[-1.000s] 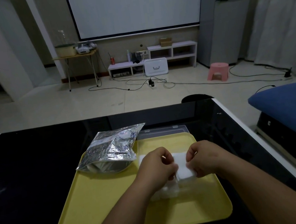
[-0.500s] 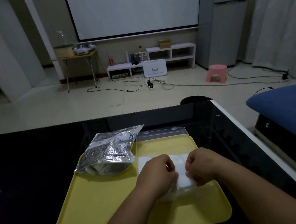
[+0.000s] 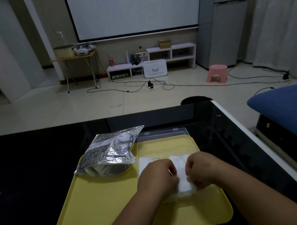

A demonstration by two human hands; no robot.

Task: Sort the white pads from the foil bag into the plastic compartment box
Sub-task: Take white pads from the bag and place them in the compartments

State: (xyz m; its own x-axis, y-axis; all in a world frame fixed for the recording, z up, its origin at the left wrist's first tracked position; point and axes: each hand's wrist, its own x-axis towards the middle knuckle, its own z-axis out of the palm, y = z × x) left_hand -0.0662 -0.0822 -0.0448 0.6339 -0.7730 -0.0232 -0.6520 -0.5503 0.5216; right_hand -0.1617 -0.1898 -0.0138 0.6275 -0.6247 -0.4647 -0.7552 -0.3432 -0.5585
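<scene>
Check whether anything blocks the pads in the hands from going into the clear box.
Nothing visible does. Both hands hold the white pads directly over the open plastic box; the foil bag lies off to the left.

White pads [image 3: 181, 167], silver foil bag [image 3: 109, 151], yellow tray [image 3: 100, 206]

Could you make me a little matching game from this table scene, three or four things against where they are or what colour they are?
Things:
1. foil bag
2. tray
3. white pads
4. stool

Descriptions:
A. pink, on the floor
B. between both hands
C. yellow, on the black table
D. silver, on the tray's far left part

Pairs: 1-D, 2-C, 3-B, 4-A
</scene>
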